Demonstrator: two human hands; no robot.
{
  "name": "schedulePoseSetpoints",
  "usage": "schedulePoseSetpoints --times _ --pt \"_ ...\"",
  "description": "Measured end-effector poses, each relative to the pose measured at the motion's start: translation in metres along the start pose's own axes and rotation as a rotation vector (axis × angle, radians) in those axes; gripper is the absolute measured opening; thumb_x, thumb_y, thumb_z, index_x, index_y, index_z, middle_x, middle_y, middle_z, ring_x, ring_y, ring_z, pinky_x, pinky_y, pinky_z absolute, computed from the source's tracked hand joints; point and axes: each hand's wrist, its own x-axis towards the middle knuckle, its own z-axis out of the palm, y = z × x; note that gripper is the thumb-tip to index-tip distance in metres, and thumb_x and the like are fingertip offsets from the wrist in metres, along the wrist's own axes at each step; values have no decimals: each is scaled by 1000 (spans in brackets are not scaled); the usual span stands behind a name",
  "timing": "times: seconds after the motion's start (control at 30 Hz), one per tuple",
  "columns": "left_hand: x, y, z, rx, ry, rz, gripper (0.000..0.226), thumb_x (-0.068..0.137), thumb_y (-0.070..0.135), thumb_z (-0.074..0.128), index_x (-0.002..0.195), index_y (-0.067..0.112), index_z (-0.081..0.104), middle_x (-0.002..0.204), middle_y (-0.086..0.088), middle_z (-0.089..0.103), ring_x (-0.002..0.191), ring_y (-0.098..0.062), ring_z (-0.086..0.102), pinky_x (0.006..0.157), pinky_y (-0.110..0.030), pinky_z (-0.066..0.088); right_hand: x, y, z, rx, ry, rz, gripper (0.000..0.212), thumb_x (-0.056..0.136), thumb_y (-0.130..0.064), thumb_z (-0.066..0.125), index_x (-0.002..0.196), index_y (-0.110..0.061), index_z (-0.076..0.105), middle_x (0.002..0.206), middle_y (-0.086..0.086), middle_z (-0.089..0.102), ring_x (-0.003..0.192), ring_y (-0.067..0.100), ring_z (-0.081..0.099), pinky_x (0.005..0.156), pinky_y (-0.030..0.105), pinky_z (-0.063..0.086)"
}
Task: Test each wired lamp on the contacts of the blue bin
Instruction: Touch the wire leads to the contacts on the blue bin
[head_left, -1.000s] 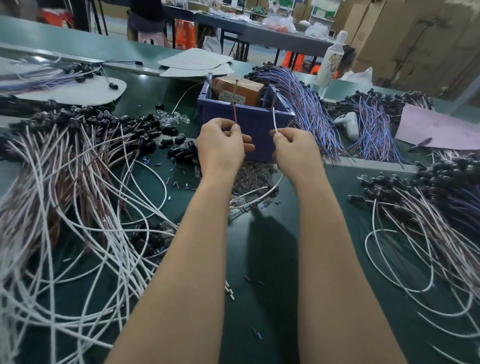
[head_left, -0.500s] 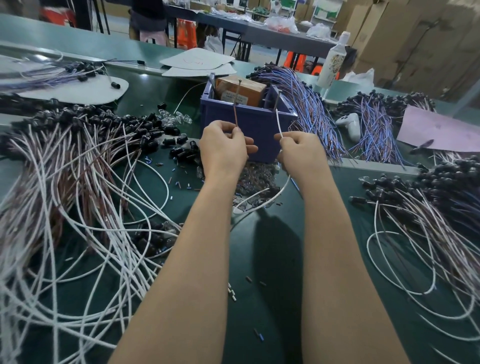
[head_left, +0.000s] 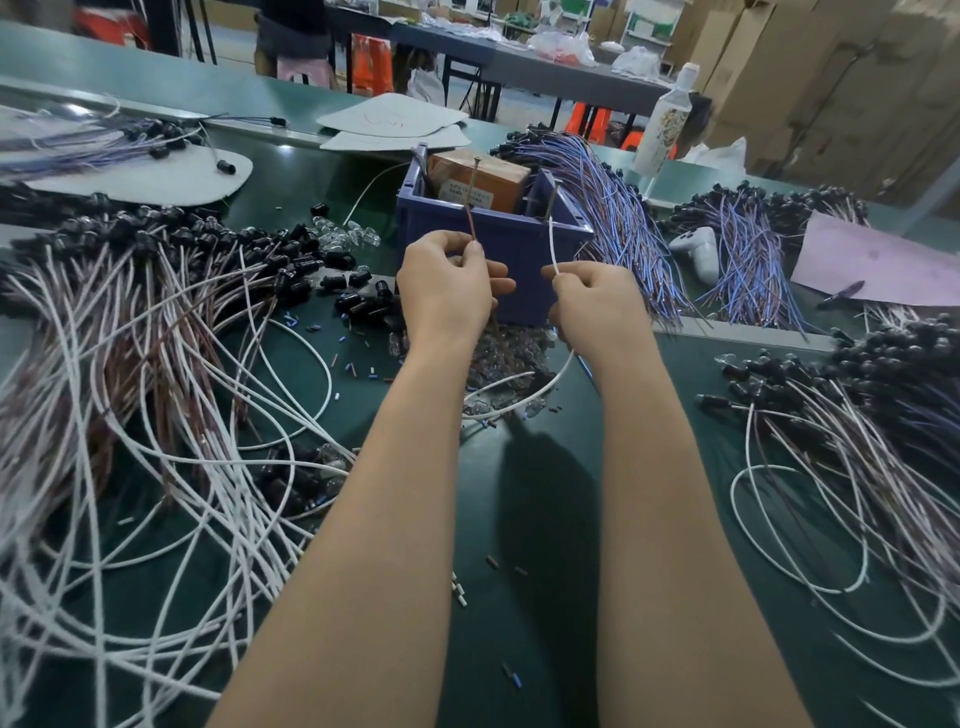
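- Both hands are hanging in front of the bin (head_left: 514, 244), which is sitting mid-table on the green table (head_left: 519, 545), straight ahead of the person.
- Left hand (head_left: 447, 291) is pinching a brown wire (head_left: 471, 228) between thumb and fingertips, with the other fingers curling in. The wire is pointing up at a metal pin (head_left: 474, 179) standing out of the bin's near left side.
- Right hand (head_left: 597, 306) is doing the same with a white wire (head_left: 550, 244), fingers clamping on it, and the tip is reaching up to a second pin (head_left: 553, 200) at the bin's near right corner.
- Whether the tips are really touching the pins is too small to tell.
- The white wire is looping down under the right wrist into a heap of clear bulbs (head_left: 498, 353) just before the bin. The hands are covering most of it, so I can't pick out the lamp itself.
- A brown box (head_left: 483, 179) is sitting inside the bin.
- A big tangle (head_left: 130, 322) of white and brown wires with black sockets is crowding the left side, and another tangle (head_left: 857, 415) is lying on the right.
- Blue bundles (head_left: 613, 218) are draping just right of the bin.
- A bottle (head_left: 670, 119), a pink sheet (head_left: 872, 265) and white papers (head_left: 389, 122) are sitting further back.
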Motion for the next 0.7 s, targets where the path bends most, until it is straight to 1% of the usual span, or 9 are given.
schedulePoseSetpoints --times 0.1,0.27,0.37,0.43,0.47,0.5,0.57,0.63,0.7 --pt "0 0 0 1 -6 2 9 98 10 45 94 13 53 68 1 66 48 -3 64 46 -15 46 2 0 1 -7 -1 -7 23 91 -9 43 89 -20 63 57 -1 53 56 16 46 64 30 39" --pt "-1 0 -1 -1 -13 8 9 98 10 45 96 12 54 68 1 66 48 -2 64 45 -14 46 0 0 2 -8 3 -8 22 92 -9 43 86 -19 61 58 1 52 59 18 45 64 31 39" --pt "0 0 0 -3 -16 3 9 98 10 45 97 12 54 69 1 66 48 -3 64 45 -14 46 0 1 0 -25 10 5 22 93 -10 42 85 -9 64 62 6 53 64 21 47 64 30 39" --pt "-1 -1 0 1 -17 4 9 98 11 45 96 13 54 69 1 67 50 -3 65 46 -15 46 0 1 1 -24 14 13 25 93 -9 42 92 2 64 66 10 53 65 22 46 64 30 39" --pt "-1 -1 0 4 -18 5 9 98 11 45 96 13 54 69 1 67 50 -3 65 46 -15 46 0 1 1 -22 14 14 25 93 -9 42 94 4 63 67 11 53 66 23 46 65 30 38" --pt "-1 -1 0 4 -20 7 9 98 11 45 96 13 54 69 1 67 50 -3 65 46 -15 46 0 0 2 -20 12 12 24 93 -9 42 92 3 63 67 11 54 66 23 46 65 30 38" --pt "-2 -1 0 2 -24 10 9 98 11 45 96 13 54 68 2 67 50 -3 65 45 -14 46 1 -2 3 -25 1 -1 22 93 -9 42 88 -8 63 63 5 55 66 21 48 65 29 39" --pt "-2 -1 1 1 -28 12 9 98 11 45 97 12 54 68 2 66 49 -3 65 45 -14 46 0 -2 5 -32 -8 -19 25 93 -10 41 99 -14 65 62 -1 55 65 19 50 63 28 40" --pt "-2 -1 1 1 -28 13 9 98 11 46 98 12 54 68 2 67 49 -3 64 45 -14 46 0 -3 6 -36 -9 -34 28 94 -10 41 107 -12 66 63 -3 55 64 17 51 62 27 40"
